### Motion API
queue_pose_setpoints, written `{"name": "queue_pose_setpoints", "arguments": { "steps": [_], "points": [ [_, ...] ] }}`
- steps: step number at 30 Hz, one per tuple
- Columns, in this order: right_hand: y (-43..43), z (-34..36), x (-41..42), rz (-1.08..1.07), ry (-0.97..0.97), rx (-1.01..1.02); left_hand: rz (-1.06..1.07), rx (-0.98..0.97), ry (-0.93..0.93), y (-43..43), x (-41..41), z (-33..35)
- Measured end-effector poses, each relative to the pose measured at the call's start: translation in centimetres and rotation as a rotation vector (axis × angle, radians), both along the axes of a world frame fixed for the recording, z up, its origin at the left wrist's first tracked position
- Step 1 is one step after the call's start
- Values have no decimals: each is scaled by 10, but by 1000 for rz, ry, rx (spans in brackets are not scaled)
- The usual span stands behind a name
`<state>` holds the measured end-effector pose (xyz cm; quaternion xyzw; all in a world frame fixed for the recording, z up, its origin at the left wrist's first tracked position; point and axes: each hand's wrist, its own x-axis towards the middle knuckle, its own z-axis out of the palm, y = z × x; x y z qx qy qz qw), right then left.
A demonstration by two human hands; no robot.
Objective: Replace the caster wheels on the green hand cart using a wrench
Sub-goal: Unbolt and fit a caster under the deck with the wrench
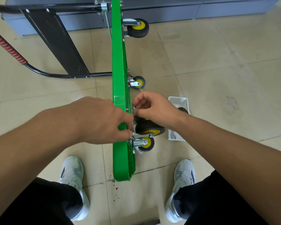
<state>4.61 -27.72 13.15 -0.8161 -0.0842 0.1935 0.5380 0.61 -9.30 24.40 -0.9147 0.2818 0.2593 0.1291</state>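
Caster [150, 129] first: it is lying with its black tyre and yellow hub against the underside of the green hand cart [118, 65], which is standing on its long edge on the tiled floor between my feet. My left hand [102, 120] is reaching over the deck's top edge and pinching at the caster's metal mount where it meets the deck. Whether a bolt is under those fingertips I cannot tell. My right hand [152, 108] is curling in just above the wheel and pinching a small metal ring [134, 108], a nut or a washer. I am judging this to be the fitting step, with the wheel being fastened by hand before any tightening. Just below it the near caster [144, 143] is sitting on the deck, and 2 more are showing farther along: the middle caster [138, 82] and the larger far caster [139, 28]. The next move is calling for starting that ring squarely on its thread without dropping it, while my left hand keeps the mount from shifting. After that comes the wrench [173, 135], which is lying in the white basket [185, 101] on the tiles just beyond my right wrist. Out to the left the cart's black handle [58, 46] is lying on the floor, and my 2 white shoes are flanking the deck's near end.
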Motion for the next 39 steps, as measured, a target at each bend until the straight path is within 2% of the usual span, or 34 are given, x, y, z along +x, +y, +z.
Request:
{"name": "queue_pose_setpoints", "arguments": {
  "steps": [6, 11, 18, 32, 39],
  "points": [
    [-21, -5, -1, -62, -148, -157, 2, -22, 39, 1, 1, -1],
    [-48, -14, 0, -97, -191, -217, 18, -40, 48, 3, 2, -3],
    [-87, -43, -1, -65, -237, -402, 8, -31, 50, 4, 2, -2],
    [-166, -180, 4, -56, -57, -832, -4, -19, 15, 2, 3, -1],
    [-167, -234, 0, -54, -63, -1003, 16, -2, 6, 1, 3, -3]
  ]
}}
